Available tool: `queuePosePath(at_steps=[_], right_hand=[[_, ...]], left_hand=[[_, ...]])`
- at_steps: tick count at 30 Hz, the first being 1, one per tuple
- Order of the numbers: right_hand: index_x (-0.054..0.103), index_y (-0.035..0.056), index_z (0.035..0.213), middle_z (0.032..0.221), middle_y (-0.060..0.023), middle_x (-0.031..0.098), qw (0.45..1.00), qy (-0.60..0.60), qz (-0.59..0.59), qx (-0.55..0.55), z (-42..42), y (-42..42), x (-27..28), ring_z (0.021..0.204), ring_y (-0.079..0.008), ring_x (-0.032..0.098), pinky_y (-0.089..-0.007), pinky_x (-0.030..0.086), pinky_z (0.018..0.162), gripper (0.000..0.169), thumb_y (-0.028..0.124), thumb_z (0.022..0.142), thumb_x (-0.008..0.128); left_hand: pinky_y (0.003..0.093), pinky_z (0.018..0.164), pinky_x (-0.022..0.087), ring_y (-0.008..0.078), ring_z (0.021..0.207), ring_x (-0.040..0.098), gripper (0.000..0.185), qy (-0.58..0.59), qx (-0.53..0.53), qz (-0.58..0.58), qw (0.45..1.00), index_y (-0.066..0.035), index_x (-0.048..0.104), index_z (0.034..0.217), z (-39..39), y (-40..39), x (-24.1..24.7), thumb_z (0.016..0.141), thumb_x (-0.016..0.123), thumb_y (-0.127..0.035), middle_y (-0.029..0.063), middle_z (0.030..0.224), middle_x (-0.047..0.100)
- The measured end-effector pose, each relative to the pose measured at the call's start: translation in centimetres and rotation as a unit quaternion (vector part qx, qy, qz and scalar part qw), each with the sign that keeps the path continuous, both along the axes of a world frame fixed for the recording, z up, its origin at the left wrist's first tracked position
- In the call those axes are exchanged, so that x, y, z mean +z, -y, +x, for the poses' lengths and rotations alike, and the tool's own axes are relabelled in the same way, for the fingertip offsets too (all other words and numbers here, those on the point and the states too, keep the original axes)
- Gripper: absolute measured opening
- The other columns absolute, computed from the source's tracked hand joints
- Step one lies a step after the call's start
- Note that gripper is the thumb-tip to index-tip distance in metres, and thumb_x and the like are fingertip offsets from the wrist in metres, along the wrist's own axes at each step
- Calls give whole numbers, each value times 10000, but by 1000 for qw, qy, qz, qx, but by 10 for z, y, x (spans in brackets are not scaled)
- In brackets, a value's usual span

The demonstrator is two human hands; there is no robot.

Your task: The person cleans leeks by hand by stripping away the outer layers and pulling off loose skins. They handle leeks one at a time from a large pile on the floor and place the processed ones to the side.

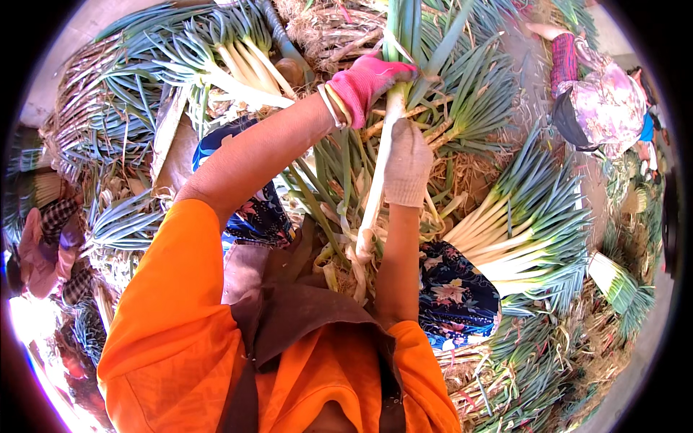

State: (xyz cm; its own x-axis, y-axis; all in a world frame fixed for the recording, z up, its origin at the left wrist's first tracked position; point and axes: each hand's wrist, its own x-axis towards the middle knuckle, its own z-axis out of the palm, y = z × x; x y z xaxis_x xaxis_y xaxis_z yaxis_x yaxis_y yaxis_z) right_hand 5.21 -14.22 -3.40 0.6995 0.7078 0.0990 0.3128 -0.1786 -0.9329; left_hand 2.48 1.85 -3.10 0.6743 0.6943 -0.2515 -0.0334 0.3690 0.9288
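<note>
A large Welsh onion (379,178) slants before me, roots towards my lap and green leaves pointing away. My left hand (368,81), in a pink glove, grips it where the white shank turns green. Lower down, my right hand (409,162), in an off-white knit glove, is curled against the shank's right side; its fingertips are hidden. Loose peeled leaves and skins (330,200) lie beneath the stalk, between my knees. To the right of them, pale-stemmed Welsh onions (498,227) are fanned out in a pile.
Unpeeled onion bundles (92,108) are heaped at the left, beside a few pale-stemmed onions (243,65). More rooty bundles (325,32) lie ahead, and others (514,362) at lower right. A person (601,103) is at upper right; another person (48,243) is at far left.
</note>
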Motion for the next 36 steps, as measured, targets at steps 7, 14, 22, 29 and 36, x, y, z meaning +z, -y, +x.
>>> queuePosePath(at_steps=[7, 14, 22, 29, 36], right_hand=[[582, -51, 1045, 800, -114, 626, 876, -472, 74, 62, 11, 7, -52, 599, -185, 603, -289, 500, 546, 331, 231, 956, 434], [622, 1, 947, 721, -128, 621, 927, -208, -232, 208, -14, 53, -26, 538, -209, 587, -317, 475, 477, 308, 235, 944, 423], [634, 14, 884, 822, -233, 650, 844, 17, -346, 410, -61, 155, -72, 797, -418, 627, -460, 500, 706, 381, 360, 881, 476], [608, 66, 1049, 907, -164, 672, 863, -36, -405, 299, -62, 167, -67, 843, -341, 658, -413, 510, 768, 340, 317, 818, 611], [531, -27, 1186, 1136, -99, 538, 979, -195, -53, 27, -21, 82, 5, 1038, -198, 525, -310, 446, 877, 404, 283, 931, 484]], left_hand=[[322, 713, 527, 167, 774, 613, 378, 71, -40, -155, 985, -59, 577, 1137, -10, 17, 26, 812, 713, -197, 56, 935, 637], [246, 669, 474, 116, 791, 599, 445, 81, -89, -118, 986, -55, 562, 1176, -11, 14, 10, 852, 655, -345, 72, 988, 666], [456, 745, 573, 297, 798, 672, 238, 137, -66, -252, 956, -41, 535, 1050, -11, 7, 11, 925, 523, -243, 175, 945, 649], [450, 652, 538, 281, 713, 638, 232, 142, -17, -256, 956, -42, 548, 1049, -8, -9, 12, 896, 538, -217, 154, 843, 621], [429, 514, 515, 265, 612, 614, 208, 150, 65, -221, 962, -59, 575, 1029, -19, 0, 32, 860, 560, -178, 127, 751, 599]])
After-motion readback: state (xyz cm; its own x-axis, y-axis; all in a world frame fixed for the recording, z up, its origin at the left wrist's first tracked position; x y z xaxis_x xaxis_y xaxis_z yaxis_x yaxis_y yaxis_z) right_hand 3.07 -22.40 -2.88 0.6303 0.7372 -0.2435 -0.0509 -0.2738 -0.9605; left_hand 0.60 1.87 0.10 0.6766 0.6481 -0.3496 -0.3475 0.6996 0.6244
